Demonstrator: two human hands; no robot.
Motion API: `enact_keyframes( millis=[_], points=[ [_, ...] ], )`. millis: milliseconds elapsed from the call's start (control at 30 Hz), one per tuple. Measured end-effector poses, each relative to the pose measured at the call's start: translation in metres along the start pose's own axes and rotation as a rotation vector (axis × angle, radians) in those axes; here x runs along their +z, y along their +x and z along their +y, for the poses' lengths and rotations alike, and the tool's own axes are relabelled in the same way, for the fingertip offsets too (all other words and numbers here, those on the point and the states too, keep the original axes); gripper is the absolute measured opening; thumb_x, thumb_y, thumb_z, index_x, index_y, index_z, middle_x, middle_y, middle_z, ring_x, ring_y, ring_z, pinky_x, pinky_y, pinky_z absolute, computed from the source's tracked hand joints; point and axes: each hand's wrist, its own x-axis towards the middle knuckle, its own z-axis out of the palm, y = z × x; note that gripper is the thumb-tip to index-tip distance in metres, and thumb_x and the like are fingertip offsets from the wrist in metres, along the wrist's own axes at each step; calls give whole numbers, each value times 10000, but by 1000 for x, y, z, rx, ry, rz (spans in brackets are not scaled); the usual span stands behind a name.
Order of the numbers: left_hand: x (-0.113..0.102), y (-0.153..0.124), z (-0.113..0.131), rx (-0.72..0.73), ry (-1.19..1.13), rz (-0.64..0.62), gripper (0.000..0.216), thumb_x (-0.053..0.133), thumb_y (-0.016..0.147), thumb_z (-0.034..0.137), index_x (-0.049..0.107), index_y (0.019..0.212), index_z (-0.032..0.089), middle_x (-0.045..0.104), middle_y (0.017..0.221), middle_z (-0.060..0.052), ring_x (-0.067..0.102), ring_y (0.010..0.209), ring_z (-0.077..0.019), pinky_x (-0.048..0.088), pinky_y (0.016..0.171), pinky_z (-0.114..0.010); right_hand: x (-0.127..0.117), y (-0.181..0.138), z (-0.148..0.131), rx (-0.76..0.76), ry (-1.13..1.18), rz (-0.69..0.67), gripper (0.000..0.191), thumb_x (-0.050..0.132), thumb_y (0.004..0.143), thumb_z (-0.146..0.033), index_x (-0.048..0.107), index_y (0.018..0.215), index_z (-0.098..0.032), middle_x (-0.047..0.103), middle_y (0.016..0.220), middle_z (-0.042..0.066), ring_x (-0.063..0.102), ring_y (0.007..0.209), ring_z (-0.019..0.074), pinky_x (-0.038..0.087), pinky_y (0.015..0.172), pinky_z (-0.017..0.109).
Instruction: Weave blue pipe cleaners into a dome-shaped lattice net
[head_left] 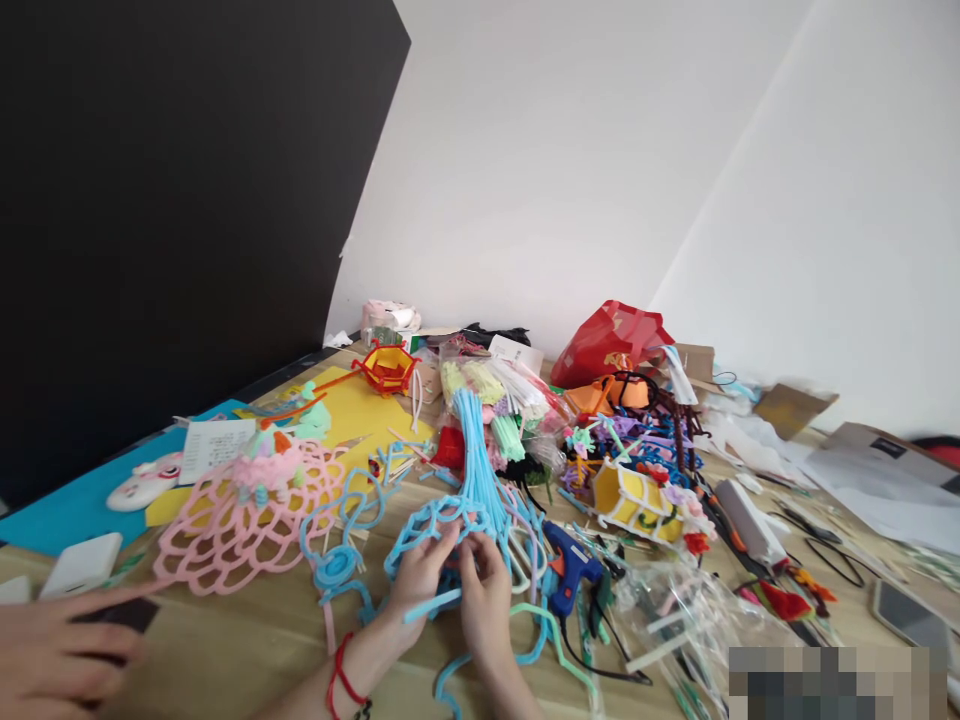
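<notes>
My left hand (421, 572), with a red cord bracelet (341, 672) at the wrist, is closed around part of a light blue pipe-cleaner lattice (420, 525). My right hand (481, 580) pinches at the same lattice from the right, fingertips close to the left ones; the exact spot gripped is hidden behind the fingers. A loose blue pipe-cleaner end (433, 606) sticks out between the two hands. Beyond them lies a long bundle of blue pipe cleaners (474, 450). Immediately right of my right hand rests a blue glue gun (571, 567) with a black cord.
Another person's hand (60, 645) points in from the left toward a pink pipe-cleaner net (232, 540). At right are a yellow-and-white woven piece (630, 500), clear plastic wrap (690, 610) and a phone (911, 612). A red bag (611, 345) stands by the wall.
</notes>
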Motion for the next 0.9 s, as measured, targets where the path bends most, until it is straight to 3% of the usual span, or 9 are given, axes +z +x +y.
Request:
enact_keyframes(
  millis=[133,200,333,467,633,767,900],
  points=[
    [3,-5,4,-79,-200,-35,405,664,737,440,674,1034,166,641,1193,-123,552,1148,-286,458,949,-394,1,1,0,56,102,14,383,598,780,-395,510,1080,-173,635,630,-26,615,598,167,486,617,279],
    [5,-7,8,-133,-273,19,383,582,792,474,680,1014,177,632,1208,-118,559,1144,-273,478,929,-384,2,2,-2,109,175,-17,377,597,777,-431,508,1043,-178,568,517,-64,563,488,147,443,515,250],
    [8,-7,12,-159,-257,128,264,556,813,339,689,967,171,672,1133,-119,589,1107,-262,491,920,-384,2,6,-4,179,291,-74,408,588,763,-488,488,1028,-195,476,408,-103,431,358,111,321,399,209],
    [10,-7,13,-125,-210,136,220,563,740,200,698,908,154,711,1037,-100,618,1057,-259,487,922,-379,3,8,-4,220,429,-121,397,620,731,-455,449,1012,-235,368,383,-141,319,320,87,229,360,196],
    [8,-7,16,-85,-182,150,222,544,672,173,698,830,152,731,943,-71,638,1008,-245,494,897,-361,-1,8,-10,346,673,-228,356,684,680,-312,429,923,-263,218,390,-171,149,324,53,134,359,185],
    [6,-5,21,-91,-195,164,240,520,652,176,685,825,150,735,841,-66,671,899,-242,520,836,-371,-6,6,-16,497,802,-396,315,688,689,-262,425,862,-271,218,384,-166,134,342,55,128,369,173],
    [3,-2,24,-123,-247,161,246,491,657,159,675,819,139,731,810,-77,680,826,-231,523,824,-374,-10,7,-20,565,906,-450,298,701,689,-221,460,861,-251,240,383,-162,132,350,46,134,362,157]
  ],
)
